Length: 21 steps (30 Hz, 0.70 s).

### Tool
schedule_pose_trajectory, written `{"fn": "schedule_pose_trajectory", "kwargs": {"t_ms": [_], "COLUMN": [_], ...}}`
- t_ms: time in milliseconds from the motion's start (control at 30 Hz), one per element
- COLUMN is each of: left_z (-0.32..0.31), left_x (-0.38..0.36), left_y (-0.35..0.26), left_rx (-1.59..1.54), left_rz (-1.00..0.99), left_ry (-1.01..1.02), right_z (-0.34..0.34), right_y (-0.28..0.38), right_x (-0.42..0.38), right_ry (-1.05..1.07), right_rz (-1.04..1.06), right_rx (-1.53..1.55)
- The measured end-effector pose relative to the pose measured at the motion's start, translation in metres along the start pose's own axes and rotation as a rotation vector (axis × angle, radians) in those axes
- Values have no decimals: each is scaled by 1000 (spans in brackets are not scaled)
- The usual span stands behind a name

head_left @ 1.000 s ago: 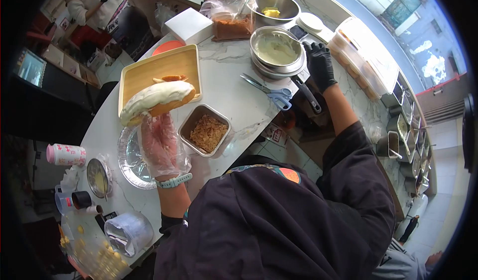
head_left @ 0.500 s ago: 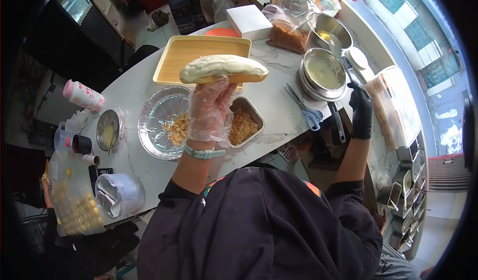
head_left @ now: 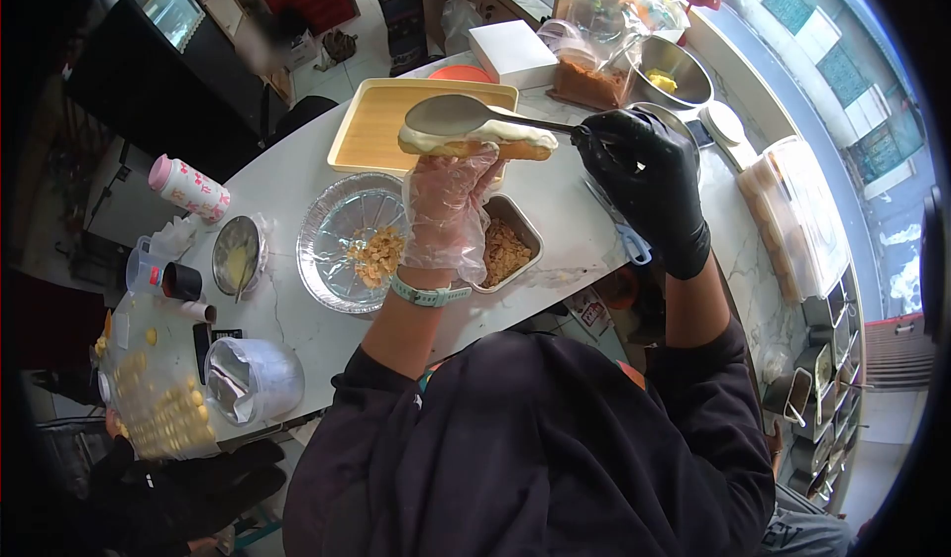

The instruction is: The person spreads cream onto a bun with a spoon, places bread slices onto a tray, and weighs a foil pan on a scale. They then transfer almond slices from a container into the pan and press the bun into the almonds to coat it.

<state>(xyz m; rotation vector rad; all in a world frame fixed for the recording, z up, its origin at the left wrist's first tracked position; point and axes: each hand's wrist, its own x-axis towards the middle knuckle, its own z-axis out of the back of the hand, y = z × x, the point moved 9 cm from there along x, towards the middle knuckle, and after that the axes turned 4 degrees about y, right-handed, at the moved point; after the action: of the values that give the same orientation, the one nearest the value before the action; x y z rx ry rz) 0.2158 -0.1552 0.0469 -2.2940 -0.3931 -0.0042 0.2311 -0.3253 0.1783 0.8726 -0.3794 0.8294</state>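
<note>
Carefully now: soft coating (head_left: 428, 144), tight margins

Your left grip (head_left: 446, 210), in a clear glove, is wrapped around the underside of the bread (head_left: 533, 150), which is held up above the counter (head_left: 570, 225), by the near rim of the yellow tray (head_left: 349, 131). Your right grip (head_left: 642, 171), in a black glove, is pinched around the handle of the spoon (head_left: 446, 115); its bowl sits over the bread's left part, and you can't tell here whether it touches the coating.

Press too hard or tilt the spoon, and its edge could gouge the coating or drag it over the side. Squeezing might dent the bread; too slack a hold might let it roll. Drips would likely land in the foil pan (head_left: 322, 260) or the metal tin (head_left: 536, 232), both holding flakes (head_left: 376, 257).

Watch the counter's near edge: the tin sits close to it, and so do the blue handles of the scissors (head_left: 635, 247), partly hidden beneath your right grip. Marble shows between tin and scissors, giving you some room to lower a hand. Farther right, the plastic box (head_left: 797, 215) limits an outward swing.
</note>
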Motion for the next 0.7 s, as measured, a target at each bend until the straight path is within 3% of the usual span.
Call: {"fn": "schedule_pose_trajectory", "kwargs": {"t_ms": [200,333,433,700], "left_z": [14,9,7,4], "left_x": [-1,0,1,-3], "left_y": [-11,-12,-12,-26], "left_rx": [24,29,52,40], "left_rz": [-55,-69,-76,-110], "left_ry": [-88,-97,-112,-111], "right_z": [4,-2,-16,-1], "right_y": [-19,4,8,-33], "right_x": [-3,-1,0,-7], "right_ry": [-62,-71,8,-42], "right_rz": [-110,42,-38,-178], "right_rx": [50,-15,39,135]}}
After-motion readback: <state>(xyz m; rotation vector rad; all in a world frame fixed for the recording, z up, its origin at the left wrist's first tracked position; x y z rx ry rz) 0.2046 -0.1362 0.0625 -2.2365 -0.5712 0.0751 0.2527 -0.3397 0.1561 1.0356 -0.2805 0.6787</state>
